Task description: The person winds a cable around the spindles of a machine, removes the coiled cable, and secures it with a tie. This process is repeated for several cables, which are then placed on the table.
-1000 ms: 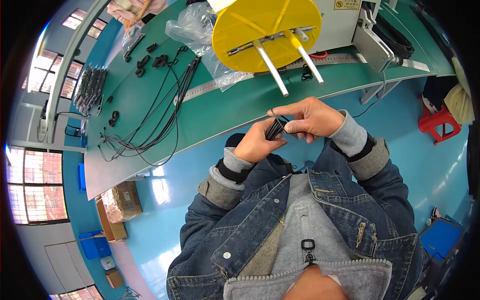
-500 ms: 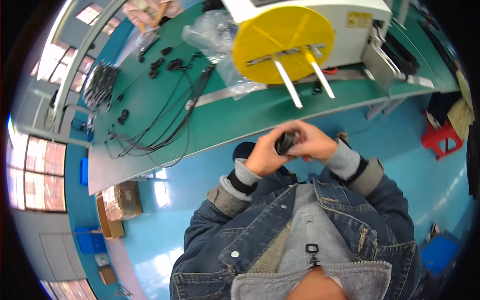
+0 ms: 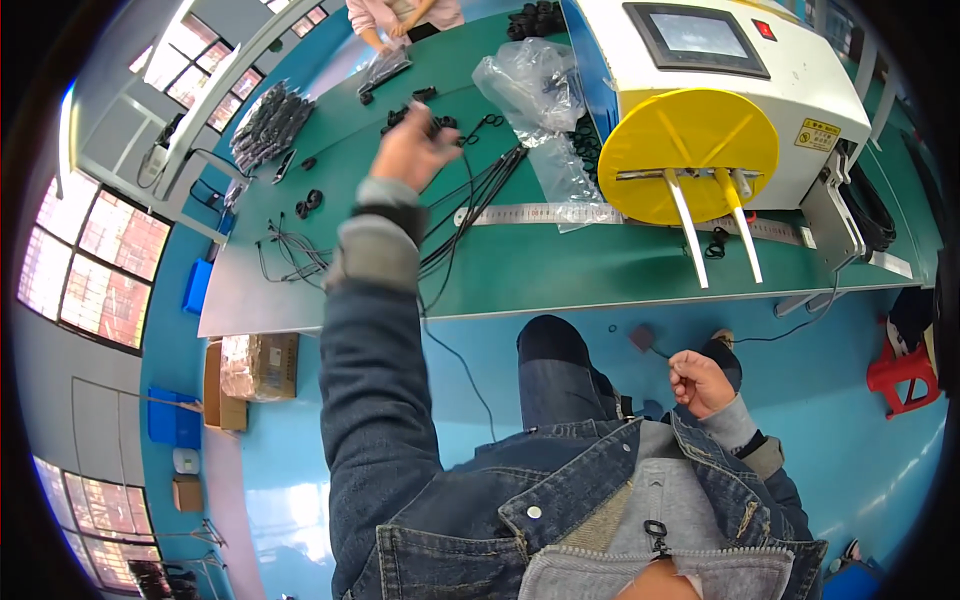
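My left hand (image 3: 412,150) is stretched out over the green table, fingers apart and slightly blurred. Black coiled cables (image 3: 440,127) lie beneath and beside its fingers, partly hidden by it. Below my left hand, long black cables (image 3: 480,190) run across the tabletop, and one strand drops over the front edge. My right hand (image 3: 702,383) is closed in front of my body, below the table edge, fingertips pinched together. A thin dark strip shows at its fingertips, too small to name.
A white machine (image 3: 700,55) with a yellow disc (image 3: 690,140) and two projecting rods stands at right. Near it lie a steel ruler (image 3: 540,214) and clear plastic bags (image 3: 530,85). Bundled cables (image 3: 270,125) sit far left. Another person (image 3: 400,18) works across the table.
My hands were together around a dark bundle in front of me. Now they are apart: the left reaches out over the table, the right is lower and further right. The view has shifted.
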Available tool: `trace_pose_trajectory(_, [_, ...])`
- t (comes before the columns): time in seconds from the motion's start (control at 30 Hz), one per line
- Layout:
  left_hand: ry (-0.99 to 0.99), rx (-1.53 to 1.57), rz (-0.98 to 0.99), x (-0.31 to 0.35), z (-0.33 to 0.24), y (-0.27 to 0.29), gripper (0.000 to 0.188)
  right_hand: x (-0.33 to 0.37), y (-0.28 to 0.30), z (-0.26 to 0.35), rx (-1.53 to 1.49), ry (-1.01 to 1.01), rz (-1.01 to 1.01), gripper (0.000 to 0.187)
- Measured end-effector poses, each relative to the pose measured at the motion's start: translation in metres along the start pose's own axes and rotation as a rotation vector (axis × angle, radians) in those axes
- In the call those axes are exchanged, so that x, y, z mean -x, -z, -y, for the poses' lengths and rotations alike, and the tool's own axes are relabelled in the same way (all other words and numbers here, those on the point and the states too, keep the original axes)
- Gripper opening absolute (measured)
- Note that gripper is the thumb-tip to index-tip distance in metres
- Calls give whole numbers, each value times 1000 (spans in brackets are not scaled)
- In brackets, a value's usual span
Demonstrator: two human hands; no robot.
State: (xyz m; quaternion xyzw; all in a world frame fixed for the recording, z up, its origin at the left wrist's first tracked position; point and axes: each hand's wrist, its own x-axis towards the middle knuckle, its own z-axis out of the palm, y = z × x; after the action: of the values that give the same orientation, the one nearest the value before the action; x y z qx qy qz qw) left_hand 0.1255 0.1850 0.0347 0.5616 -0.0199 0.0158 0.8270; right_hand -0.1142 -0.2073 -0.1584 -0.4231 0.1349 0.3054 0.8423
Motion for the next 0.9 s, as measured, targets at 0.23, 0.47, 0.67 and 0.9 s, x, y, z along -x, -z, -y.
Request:
trace_pose_trajectory(0.23, [221,-1751,-77,-35,67,43,63,2,-4,2,1,24,-55,4])
trace_pose_trajectory(0.47, [386,-1981,262,-51,103,78,45,-5,-8,-2,93,-24,31,5])
trace_pose_trajectory(0.67, [-36,-2106,-523,-84,38,99,21,2,-4,-4,82,-6,23,6])
trace_pose_trajectory(0.9, [-146,-2546,-31,-60,-56,177,23,2,-16,-6,104,-10,107,6])
